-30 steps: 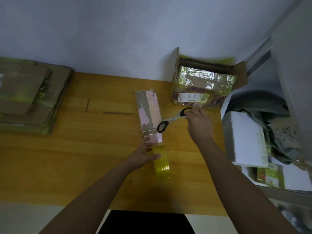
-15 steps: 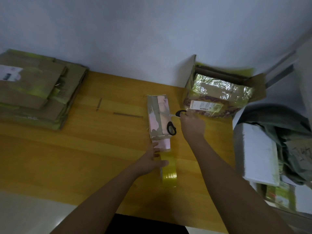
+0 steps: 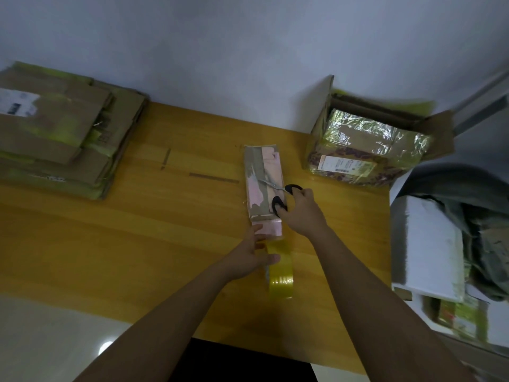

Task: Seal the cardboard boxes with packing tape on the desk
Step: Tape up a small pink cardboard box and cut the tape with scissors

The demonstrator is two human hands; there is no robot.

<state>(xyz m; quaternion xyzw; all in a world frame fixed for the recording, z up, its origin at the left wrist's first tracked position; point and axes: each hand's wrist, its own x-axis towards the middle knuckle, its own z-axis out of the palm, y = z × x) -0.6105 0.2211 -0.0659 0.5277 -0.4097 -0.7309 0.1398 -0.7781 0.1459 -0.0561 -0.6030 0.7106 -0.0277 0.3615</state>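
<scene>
Currently, head view only. Small cardboard box [image 3: 264, 188] lies lengthwise on the desk [image 3: 137, 244], mid-right. Left hand [image 3: 252, 257] holds the yellow tape roll [image 3: 281, 271] just below the box's near end, thumb curled over the roll; presumably this keeps the drawn tape taut off the box edge. Right hand [image 3: 298, 213] grips black-handled scissors [image 3: 281, 195], fingers through the loops, blades resting over the box top, pointing away. Judged: positioned to cut the tape once swung to the near end. Flattened cartons [image 3: 60, 139] stacked far left; a taped parcel [image 3: 369, 150] sits far right, apart.
</scene>
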